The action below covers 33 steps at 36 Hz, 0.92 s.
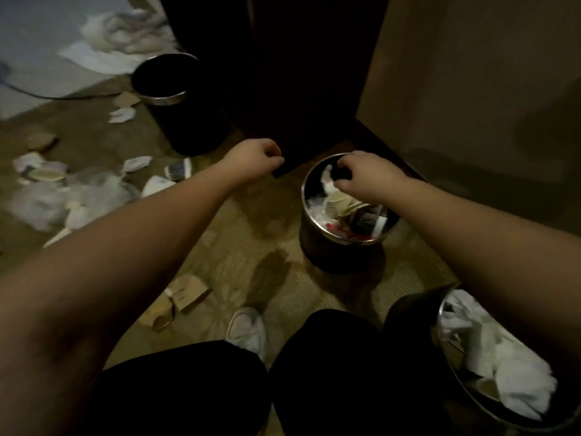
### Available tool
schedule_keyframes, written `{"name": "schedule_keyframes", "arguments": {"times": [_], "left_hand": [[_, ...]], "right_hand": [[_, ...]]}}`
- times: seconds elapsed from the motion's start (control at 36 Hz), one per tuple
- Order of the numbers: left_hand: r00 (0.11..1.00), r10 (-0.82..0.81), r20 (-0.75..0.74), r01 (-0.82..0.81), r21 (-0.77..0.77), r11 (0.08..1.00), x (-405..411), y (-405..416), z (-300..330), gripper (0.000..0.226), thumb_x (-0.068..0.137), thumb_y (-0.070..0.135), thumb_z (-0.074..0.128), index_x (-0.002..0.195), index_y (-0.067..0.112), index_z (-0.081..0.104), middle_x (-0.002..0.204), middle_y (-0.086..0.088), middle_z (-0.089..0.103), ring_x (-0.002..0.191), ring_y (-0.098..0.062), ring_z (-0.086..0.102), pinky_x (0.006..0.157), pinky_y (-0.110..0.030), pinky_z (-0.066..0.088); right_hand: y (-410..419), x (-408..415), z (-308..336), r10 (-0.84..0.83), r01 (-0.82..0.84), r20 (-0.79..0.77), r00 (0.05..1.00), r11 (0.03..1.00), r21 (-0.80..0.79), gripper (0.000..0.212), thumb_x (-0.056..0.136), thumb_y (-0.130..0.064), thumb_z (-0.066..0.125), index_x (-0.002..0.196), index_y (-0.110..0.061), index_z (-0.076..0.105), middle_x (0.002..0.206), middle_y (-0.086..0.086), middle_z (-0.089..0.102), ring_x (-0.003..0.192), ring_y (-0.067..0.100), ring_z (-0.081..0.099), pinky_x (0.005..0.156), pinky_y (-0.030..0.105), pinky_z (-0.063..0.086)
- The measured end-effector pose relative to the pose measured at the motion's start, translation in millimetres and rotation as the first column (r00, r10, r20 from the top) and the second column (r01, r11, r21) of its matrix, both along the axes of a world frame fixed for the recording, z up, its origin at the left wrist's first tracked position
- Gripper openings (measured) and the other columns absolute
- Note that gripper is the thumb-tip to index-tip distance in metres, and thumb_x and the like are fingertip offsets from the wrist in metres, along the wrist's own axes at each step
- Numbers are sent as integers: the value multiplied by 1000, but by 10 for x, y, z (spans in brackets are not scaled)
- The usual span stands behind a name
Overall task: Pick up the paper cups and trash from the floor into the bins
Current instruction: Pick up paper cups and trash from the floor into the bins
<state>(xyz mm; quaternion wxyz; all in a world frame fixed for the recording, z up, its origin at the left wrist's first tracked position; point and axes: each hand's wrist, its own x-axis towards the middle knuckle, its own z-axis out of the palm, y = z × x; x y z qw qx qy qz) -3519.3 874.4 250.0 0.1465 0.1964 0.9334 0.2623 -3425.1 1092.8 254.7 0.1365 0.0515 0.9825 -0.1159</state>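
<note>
Lighting is dim. The floor carries an olive patterned carpet [251,247]. A dark wooden cabinet [298,73] stands at centre rear, beside a plain beige wall [471,73]. A pale floor area [47,42] lies rear left.

The scene is dim and warm-toned, brightest at the upper left, where pale floor [37,36] catches light. Motion blur smears the litter [63,196] on the left. The wide lens bends the edges; dark furniture [298,73] loses all detail.
</note>
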Motion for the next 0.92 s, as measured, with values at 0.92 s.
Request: {"name": "schedule_keyframes", "arguments": {"times": [0.92], "left_hand": [[464, 777, 424, -761, -257, 595, 3308, -4723, -1976, 17, 95, 25, 61, 106, 15, 70, 104, -1, 69, 98, -19, 64, 78, -26, 42]], "right_hand": [[-4725, 830, -2204, 693, -675, 446, 566, 700, -232, 37, 95, -38, 59, 128, -20, 61, 124, 5, 60, 107, 23, 59, 80, 32, 48]]}}
